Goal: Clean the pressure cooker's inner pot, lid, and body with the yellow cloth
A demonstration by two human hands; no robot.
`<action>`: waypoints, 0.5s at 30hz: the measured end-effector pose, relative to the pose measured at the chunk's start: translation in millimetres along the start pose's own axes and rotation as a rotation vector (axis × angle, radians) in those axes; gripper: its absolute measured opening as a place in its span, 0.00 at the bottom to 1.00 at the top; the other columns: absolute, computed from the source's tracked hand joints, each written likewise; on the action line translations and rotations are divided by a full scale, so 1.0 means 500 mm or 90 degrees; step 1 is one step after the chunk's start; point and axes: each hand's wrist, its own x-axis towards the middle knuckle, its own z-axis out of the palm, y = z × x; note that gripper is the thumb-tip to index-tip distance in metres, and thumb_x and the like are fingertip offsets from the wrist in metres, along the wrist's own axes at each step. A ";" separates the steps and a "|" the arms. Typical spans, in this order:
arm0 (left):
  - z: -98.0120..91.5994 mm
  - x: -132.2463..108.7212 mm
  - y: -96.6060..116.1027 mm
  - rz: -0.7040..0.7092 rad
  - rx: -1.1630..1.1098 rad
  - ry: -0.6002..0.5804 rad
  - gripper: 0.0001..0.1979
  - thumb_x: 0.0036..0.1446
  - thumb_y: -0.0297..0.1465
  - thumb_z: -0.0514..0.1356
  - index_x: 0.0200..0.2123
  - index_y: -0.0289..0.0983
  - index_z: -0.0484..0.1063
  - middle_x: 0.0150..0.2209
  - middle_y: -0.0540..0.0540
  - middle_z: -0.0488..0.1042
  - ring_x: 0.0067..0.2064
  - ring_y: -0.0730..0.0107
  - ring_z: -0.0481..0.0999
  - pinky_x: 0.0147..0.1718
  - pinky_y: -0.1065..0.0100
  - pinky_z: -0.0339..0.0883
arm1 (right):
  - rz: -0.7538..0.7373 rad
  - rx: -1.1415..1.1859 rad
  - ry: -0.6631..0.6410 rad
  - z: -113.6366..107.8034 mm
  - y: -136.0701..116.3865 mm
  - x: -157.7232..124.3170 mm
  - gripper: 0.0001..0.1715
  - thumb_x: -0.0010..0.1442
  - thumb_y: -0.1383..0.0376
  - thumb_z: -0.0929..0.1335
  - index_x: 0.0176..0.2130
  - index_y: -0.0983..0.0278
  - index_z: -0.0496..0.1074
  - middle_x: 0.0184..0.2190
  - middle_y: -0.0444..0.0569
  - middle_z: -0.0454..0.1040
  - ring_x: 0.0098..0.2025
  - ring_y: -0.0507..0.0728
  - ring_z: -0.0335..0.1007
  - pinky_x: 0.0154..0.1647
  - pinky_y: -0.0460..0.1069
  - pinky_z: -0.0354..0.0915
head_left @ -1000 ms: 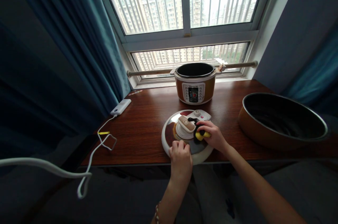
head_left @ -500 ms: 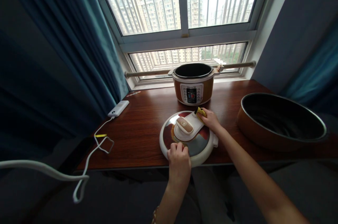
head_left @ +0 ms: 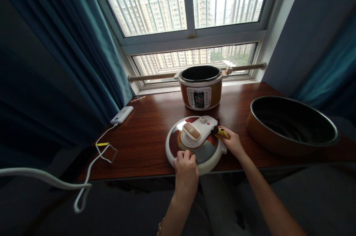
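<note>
A round pressure-cooker lid (head_left: 204, 156) with a pale rim and a coloured top lies on the table near its front edge. My left hand (head_left: 185, 163) has its fingers curled over the lid's near side, holding it. On the lid are a beige handle knob (head_left: 191, 131) and, beyond it, a round valve (head_left: 203, 119) on a white cover. My right hand (head_left: 232, 141) is closed around a yellow-and-black cloth (head_left: 223, 133), whose dark end touches the right edge of the white cover. The part of the cloth inside the fingers is hidden.
Behind the lid stands the lidless electric pressure cooker (head_left: 200, 93), its control panel facing me. A big brown pot (head_left: 267, 136) with a dark inside is at the right. At left, a white power bank (head_left: 121, 115) has a white cable (head_left: 93, 162) hanging off the table (head_left: 139, 147).
My right hand has drawn the cloth off the round valve, towards me and to the right, along the white cover's edge. My left hand keeps its place on the lid.
</note>
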 end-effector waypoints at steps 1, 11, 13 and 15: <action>-0.002 0.001 0.001 0.003 0.002 -0.001 0.09 0.55 0.23 0.53 0.28 0.37 0.73 0.34 0.44 0.70 0.40 0.60 0.63 0.37 0.60 0.54 | -0.012 0.003 -0.004 -0.005 -0.006 -0.025 0.16 0.53 0.60 0.66 0.43 0.61 0.72 0.48 0.50 0.71 0.48 0.59 0.68 0.50 0.54 0.63; -0.002 -0.005 -0.005 -0.014 -0.013 -0.013 0.10 0.55 0.24 0.54 0.29 0.39 0.74 0.33 0.45 0.71 0.40 0.61 0.64 0.36 0.61 0.54 | -0.139 -0.138 -0.034 0.015 -0.110 -0.169 0.19 0.50 0.72 0.65 0.42 0.58 0.71 0.48 0.48 0.71 0.54 0.64 0.58 0.52 0.63 0.59; -0.001 -0.010 -0.006 -0.022 -0.023 -0.022 0.10 0.56 0.25 0.54 0.32 0.40 0.75 0.33 0.45 0.71 0.40 0.62 0.64 0.35 0.62 0.55 | -0.188 -0.047 -0.055 0.031 -0.152 -0.162 0.18 0.52 0.72 0.64 0.43 0.59 0.70 0.47 0.49 0.72 0.53 0.62 0.60 0.51 0.60 0.61; 0.000 -0.017 -0.006 -0.025 -0.021 -0.026 0.10 0.56 0.25 0.54 0.35 0.41 0.75 0.34 0.45 0.71 0.40 0.61 0.64 0.35 0.62 0.55 | -0.237 0.057 -0.030 0.046 -0.201 -0.139 0.16 0.55 0.69 0.63 0.44 0.61 0.69 0.45 0.49 0.73 0.52 0.60 0.61 0.51 0.58 0.62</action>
